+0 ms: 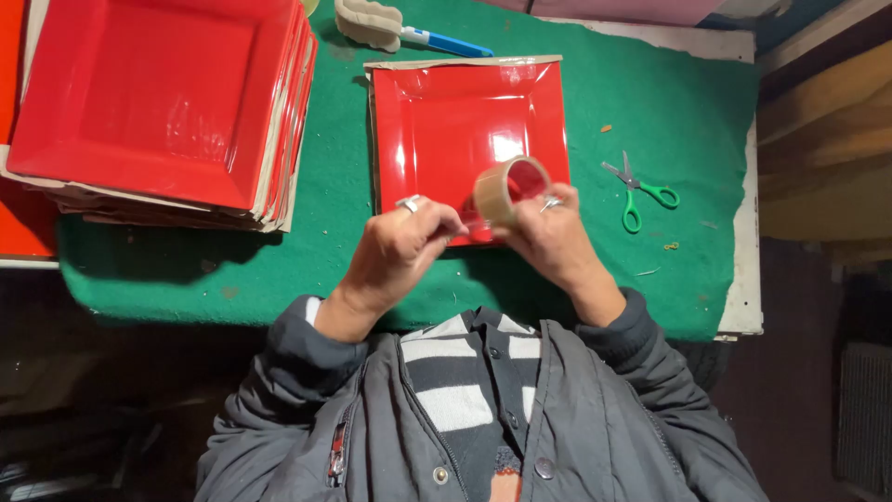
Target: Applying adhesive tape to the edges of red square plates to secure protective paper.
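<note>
We hold the tape roll (pixel 509 189) in the right hand (pixel 550 237), fingers closed on it, over the red plate's (pixel 437 121) near edge. The left hand (pixel 401 246) pinches at the tape end just left of the roll, nearer the plate's centre.
</note>
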